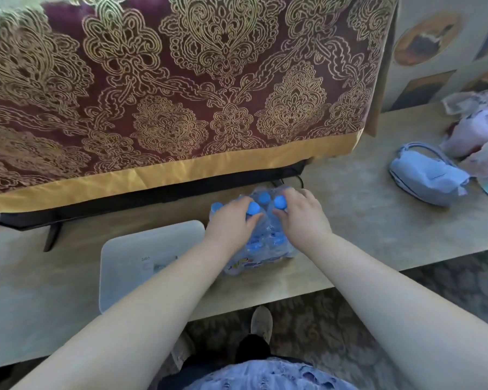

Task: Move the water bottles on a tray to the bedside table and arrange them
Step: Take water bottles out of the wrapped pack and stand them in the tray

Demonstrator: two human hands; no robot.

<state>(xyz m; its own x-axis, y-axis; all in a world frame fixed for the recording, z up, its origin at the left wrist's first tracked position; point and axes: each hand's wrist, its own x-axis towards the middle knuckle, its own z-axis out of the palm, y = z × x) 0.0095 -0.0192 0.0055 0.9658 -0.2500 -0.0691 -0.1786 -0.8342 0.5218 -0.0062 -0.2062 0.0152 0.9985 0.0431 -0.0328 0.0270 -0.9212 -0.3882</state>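
Observation:
A shrink-wrapped pack of small water bottles (261,249) with blue caps stands on the pale wooden table (358,220), near its front edge. My left hand (231,223) grips the pack's left side at the bottle tops. On the right side, my right hand (300,216) holds the pack too, fingers curled around a blue cap. A white rectangular tray (141,257) lies flat on the table just left of the pack, with nothing but a small sticker on it; my left forearm crosses over its right part.
A TV draped in a maroon and gold patterned cloth (166,88) stands right behind the pack, its black foot (52,237) at left. A light blue pouch (426,178) and plastic bags (479,133) lie at the table's right. Patterned carpet and my shoe (261,322) are below.

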